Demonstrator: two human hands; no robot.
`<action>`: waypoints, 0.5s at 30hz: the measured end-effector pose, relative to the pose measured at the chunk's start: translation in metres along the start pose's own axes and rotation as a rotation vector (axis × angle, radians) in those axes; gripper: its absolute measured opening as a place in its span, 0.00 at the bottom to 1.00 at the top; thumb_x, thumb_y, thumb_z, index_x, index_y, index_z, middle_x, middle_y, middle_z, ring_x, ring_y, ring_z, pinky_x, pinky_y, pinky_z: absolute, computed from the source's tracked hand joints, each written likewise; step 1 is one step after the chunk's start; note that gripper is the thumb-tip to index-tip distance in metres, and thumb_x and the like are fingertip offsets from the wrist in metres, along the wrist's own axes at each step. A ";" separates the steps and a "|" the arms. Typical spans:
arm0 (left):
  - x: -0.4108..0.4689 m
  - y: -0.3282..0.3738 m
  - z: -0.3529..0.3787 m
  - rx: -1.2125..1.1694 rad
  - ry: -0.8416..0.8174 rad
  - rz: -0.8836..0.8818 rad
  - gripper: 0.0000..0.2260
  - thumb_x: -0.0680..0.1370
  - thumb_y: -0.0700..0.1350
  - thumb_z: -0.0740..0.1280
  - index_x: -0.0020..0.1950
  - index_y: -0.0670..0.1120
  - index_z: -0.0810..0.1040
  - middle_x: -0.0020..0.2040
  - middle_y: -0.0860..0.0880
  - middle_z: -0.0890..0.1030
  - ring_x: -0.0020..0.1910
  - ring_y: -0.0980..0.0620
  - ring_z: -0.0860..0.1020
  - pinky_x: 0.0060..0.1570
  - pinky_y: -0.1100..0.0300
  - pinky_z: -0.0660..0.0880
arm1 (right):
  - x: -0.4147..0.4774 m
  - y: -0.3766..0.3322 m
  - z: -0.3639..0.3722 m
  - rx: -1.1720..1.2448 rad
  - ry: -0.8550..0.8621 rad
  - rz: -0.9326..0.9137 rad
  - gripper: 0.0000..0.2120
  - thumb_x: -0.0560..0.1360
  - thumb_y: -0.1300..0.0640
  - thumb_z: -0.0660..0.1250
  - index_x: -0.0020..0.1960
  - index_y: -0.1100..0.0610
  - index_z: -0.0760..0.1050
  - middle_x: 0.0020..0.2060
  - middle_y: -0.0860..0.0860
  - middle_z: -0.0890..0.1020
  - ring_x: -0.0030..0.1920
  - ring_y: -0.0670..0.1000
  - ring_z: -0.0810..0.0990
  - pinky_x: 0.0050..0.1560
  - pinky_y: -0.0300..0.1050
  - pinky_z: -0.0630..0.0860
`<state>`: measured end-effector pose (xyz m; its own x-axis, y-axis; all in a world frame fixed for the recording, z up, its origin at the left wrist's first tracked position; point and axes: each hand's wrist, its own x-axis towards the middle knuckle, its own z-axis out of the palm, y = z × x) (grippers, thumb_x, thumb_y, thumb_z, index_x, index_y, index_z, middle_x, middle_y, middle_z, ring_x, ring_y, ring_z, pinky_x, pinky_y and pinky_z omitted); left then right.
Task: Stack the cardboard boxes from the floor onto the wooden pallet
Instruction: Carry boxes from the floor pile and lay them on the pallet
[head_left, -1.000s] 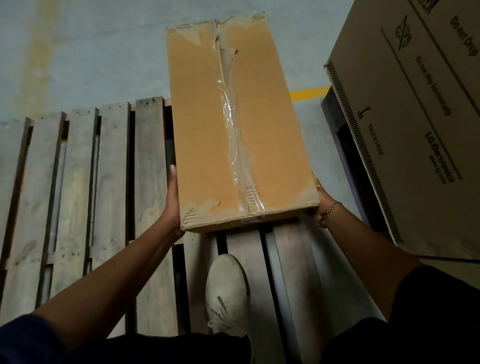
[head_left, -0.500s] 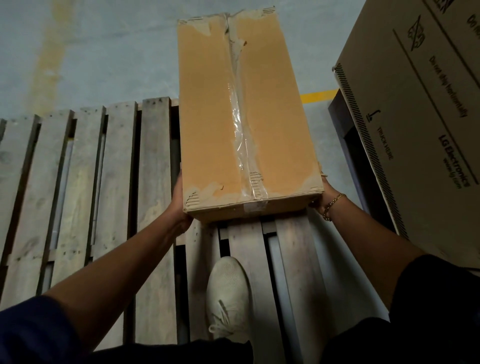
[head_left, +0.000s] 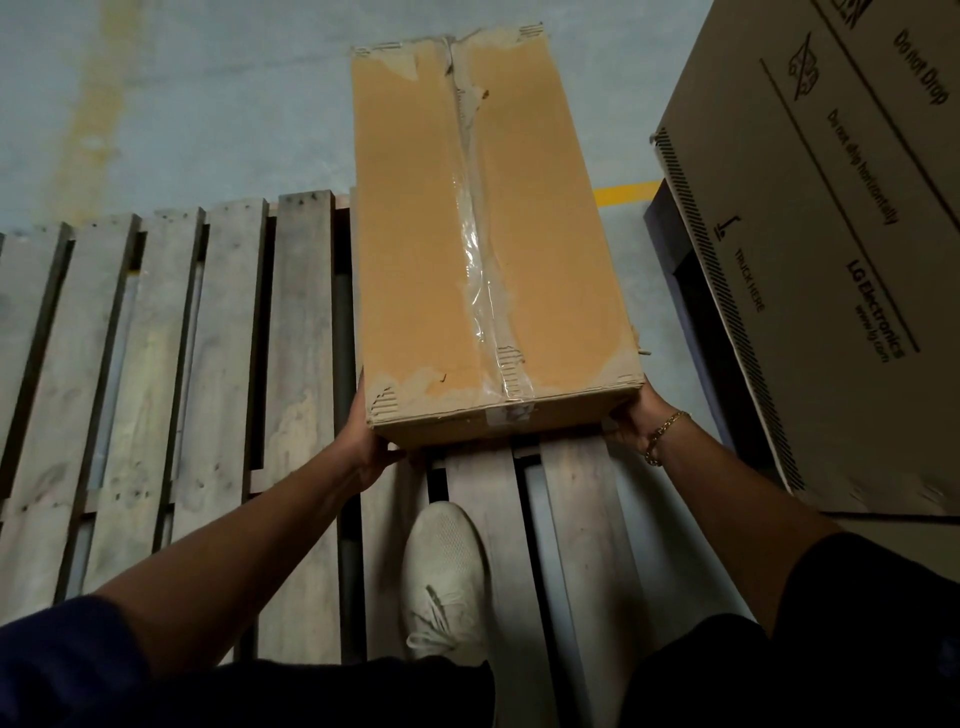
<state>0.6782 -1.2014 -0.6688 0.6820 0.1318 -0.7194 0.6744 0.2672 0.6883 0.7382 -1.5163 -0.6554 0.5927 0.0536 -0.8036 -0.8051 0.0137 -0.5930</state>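
The box is held lengthwise at centre frame, over the right side of the pallet; whether it rests there cannot be told. Its near lower corners are grasped by the left hand and right hand, probably so the weight is carried from beneath; the fingertips are hidden. Worn brown cardboard, torn at the edges, is sealed with wrinkled clear tape. The pallet is of grey, rough, gapped wood.

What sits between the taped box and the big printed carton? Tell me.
Head view: between the taped box and the printed carton lies grey floor with a yellow line and a dark frame against the carton.
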 end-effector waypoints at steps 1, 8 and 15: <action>-0.001 -0.001 -0.001 0.004 -0.003 0.006 0.19 0.85 0.56 0.54 0.73 0.52 0.69 0.64 0.47 0.79 0.62 0.41 0.76 0.59 0.40 0.74 | 0.000 0.002 -0.001 -0.002 -0.005 -0.005 0.19 0.83 0.39 0.50 0.47 0.47 0.75 0.44 0.46 0.77 0.46 0.47 0.74 0.38 0.45 0.76; -0.003 -0.008 -0.004 0.021 -0.006 0.016 0.18 0.85 0.56 0.55 0.73 0.53 0.70 0.64 0.46 0.79 0.63 0.40 0.76 0.55 0.42 0.78 | -0.005 0.006 -0.003 -0.042 0.037 -0.002 0.17 0.83 0.41 0.49 0.48 0.46 0.73 0.46 0.47 0.76 0.48 0.49 0.73 0.55 0.55 0.71; -0.002 -0.012 -0.003 0.023 0.021 0.014 0.19 0.84 0.57 0.55 0.73 0.53 0.70 0.64 0.46 0.80 0.62 0.41 0.77 0.51 0.44 0.78 | -0.006 0.009 -0.004 -0.016 0.042 0.017 0.17 0.82 0.39 0.49 0.47 0.46 0.72 0.47 0.48 0.75 0.51 0.51 0.72 0.53 0.53 0.71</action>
<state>0.6678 -1.2022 -0.6760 0.6856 0.1550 -0.7113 0.6714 0.2429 0.7001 0.7275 -1.5201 -0.6558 0.5793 0.0115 -0.8150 -0.8151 -0.0033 -0.5794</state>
